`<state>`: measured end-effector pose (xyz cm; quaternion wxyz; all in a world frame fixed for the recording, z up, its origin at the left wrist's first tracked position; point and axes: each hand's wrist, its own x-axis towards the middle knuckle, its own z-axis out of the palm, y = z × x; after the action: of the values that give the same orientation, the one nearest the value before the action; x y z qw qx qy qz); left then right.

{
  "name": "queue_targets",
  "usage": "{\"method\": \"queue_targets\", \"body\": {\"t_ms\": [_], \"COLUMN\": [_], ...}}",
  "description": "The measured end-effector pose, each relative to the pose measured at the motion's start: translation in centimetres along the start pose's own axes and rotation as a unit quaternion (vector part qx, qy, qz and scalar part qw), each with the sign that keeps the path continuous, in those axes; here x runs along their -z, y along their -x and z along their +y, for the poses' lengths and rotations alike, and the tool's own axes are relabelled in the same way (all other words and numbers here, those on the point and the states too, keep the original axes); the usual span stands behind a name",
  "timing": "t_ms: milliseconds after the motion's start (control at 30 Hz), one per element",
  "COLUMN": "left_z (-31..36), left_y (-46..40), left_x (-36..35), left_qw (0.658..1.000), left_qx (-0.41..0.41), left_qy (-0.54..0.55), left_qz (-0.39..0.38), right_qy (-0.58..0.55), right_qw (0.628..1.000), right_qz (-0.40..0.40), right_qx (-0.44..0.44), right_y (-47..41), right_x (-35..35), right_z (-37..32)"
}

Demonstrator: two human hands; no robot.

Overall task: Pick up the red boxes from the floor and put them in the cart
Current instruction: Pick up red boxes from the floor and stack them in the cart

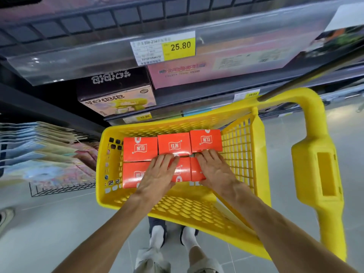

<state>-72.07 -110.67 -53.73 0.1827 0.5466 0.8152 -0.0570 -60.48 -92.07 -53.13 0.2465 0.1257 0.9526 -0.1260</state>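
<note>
A yellow plastic cart (185,205) with perforated, mesh-like walls fills the middle of the view, its thick moulded handle (317,160) curving up at three o'clock. Inside it lie six red boxes, flat rectangular cartons with a glossy finish and a white badge of printed characters on each top face. They sit in two rows of three, edges touching. In the far row, toward twelve o'clock, are the far left box (140,149), the far middle box (174,144) and the far right box (205,140). In the near row are the near left box (132,175), the near middle box (182,170) and the near right box (197,171), the last two largely covered by the hands.

The left hand (159,177) lies palm down, fingers spread flat across the near left and near middle boxes, fingertips reaching the edge of the far row; its grip is apart, clamped on nothing. The right hand (215,170) rests likewise palm down on the near right box, fingers splayed and apart, tips touching the far right box.

At twelve o'clock, dark metal shelves (118,14) carry clear plastic strips and a yellow price tag (178,46). At nine o'clock a wire rack (59,189) holds fanned, pastel printed sheets. The floor (49,223) is smooth grey tile.
</note>
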Motion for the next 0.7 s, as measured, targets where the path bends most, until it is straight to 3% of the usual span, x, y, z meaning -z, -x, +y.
{"method": "queue_targets", "body": {"t_ms": [133, 367, 567, 700], "left_z": [0.0, -0.1, 0.6, 4.4], "left_y": [0.0, 0.4, 1.0, 2.7], "left_x": [0.0, 4.3, 16.5, 26.9], "left_qw": [1.000, 0.997, 0.986, 0.974], "left_qx": [-0.004, -0.026, -0.081, -0.141], "left_qy": [-0.004, 0.067, 0.112, 0.109], "left_qz": [-0.008, 0.023, 0.097, 0.139], "right_qy": [0.044, 0.015, -0.001, -0.030], "right_qw": [0.999, 0.999, 0.995, 0.991], "right_qz": [0.019, 0.025, 0.084, 0.130], "right_qx": [-0.018, 0.024, 0.047, -0.014], "right_y": [0.4, 2.5, 9.9, 19.7], "right_x": [-0.1, 4.4, 15.4, 23.0], "right_z": [0.2, 0.7, 2.5, 2.7]}}
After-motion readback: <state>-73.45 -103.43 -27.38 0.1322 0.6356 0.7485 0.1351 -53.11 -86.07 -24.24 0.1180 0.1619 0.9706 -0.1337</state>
